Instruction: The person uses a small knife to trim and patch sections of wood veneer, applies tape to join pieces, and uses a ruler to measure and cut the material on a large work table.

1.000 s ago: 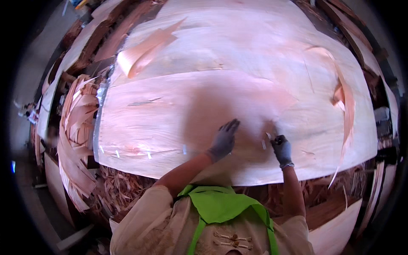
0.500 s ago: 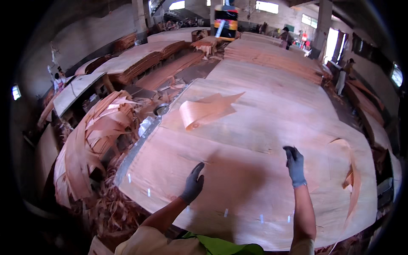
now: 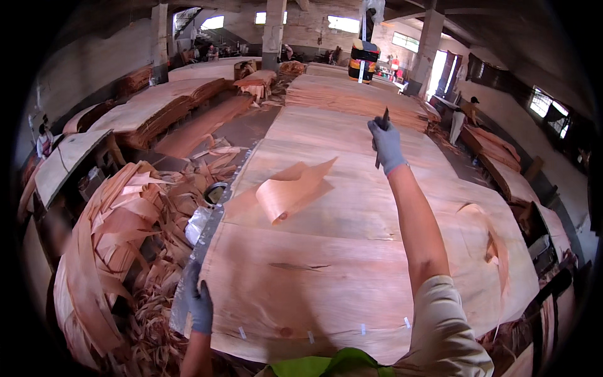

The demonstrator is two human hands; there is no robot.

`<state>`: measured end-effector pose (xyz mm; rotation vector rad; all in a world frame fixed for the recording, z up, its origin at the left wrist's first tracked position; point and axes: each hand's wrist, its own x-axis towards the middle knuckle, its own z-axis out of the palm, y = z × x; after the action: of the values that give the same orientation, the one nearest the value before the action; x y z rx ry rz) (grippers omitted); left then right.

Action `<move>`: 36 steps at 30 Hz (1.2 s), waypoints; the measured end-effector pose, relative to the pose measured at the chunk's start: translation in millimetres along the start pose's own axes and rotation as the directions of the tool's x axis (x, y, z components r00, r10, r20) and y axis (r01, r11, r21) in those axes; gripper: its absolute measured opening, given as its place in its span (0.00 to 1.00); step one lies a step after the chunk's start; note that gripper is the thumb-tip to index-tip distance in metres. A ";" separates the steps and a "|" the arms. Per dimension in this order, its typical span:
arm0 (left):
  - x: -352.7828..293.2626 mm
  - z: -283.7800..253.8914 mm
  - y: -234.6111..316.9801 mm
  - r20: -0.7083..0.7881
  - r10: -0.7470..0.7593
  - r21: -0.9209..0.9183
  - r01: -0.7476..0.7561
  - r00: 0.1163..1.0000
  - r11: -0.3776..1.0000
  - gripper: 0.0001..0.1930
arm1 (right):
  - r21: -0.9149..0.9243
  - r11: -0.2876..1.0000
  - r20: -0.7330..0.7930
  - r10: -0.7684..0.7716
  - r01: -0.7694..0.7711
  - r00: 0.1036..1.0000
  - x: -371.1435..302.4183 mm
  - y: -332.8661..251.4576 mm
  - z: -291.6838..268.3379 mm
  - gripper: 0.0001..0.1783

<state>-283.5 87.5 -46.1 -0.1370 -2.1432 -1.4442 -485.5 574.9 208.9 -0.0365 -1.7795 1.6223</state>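
A broad stack of pale wood veneer sheets [image 3: 352, 207] lies in front of me. My left hand [image 3: 200, 306], in a grey glove, is at the near left edge of the top sheet, fingers apart. My right hand [image 3: 387, 146], also gloved, reaches out over the far part of the stack, closed around a thin dark pointed tool [image 3: 385, 117]; its exact kind is hard to make out. Between the hands, a dark split [image 3: 299, 267] runs across the top sheet. A curled veneer scrap [image 3: 282, 193] lies farther off, and a narrow veneer strip [image 3: 495, 242] rests on the right side.
Torn veneer strips [image 3: 119, 245] are heaped along the left. Small white tape pieces [image 3: 311, 337] mark the near edge. A black and orange bundle [image 3: 363, 61] hangs beyond the stack. More veneer stacks [image 3: 160, 107] stand behind; another person [image 3: 463, 119] is at the far right.
My right hand has moved away from me, now over the far part of the stack. The left hand has gone to the sheet's left edge, and the split shows. My view has shifted right.
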 end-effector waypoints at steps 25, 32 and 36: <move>204.0 136.3 165.4 0.474 0.242 -0.428 -0.018 0.847 0.904 0.15 | 0.124 0.988 0.082 0.084 -0.093 0.993 -86.9 -16.7 76.6 0.10; 194.1 149.3 284.6 0.544 0.503 -0.502 -0.219 0.672 0.836 0.14 | 0.289 0.883 0.398 0.241 -0.370 0.885 -261.0 18.9 21.5 0.05; 151.0 163.9 280.9 0.479 0.296 -0.525 -0.001 0.826 0.851 0.12 | 0.232 0.861 0.434 0.326 -0.453 0.840 -281.5 29.8 -35.6 0.08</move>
<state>-368.4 317.8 215.3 -1.0156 -2.0216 -2.0164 -271.2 479.2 46.8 0.0756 -1.8405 2.3495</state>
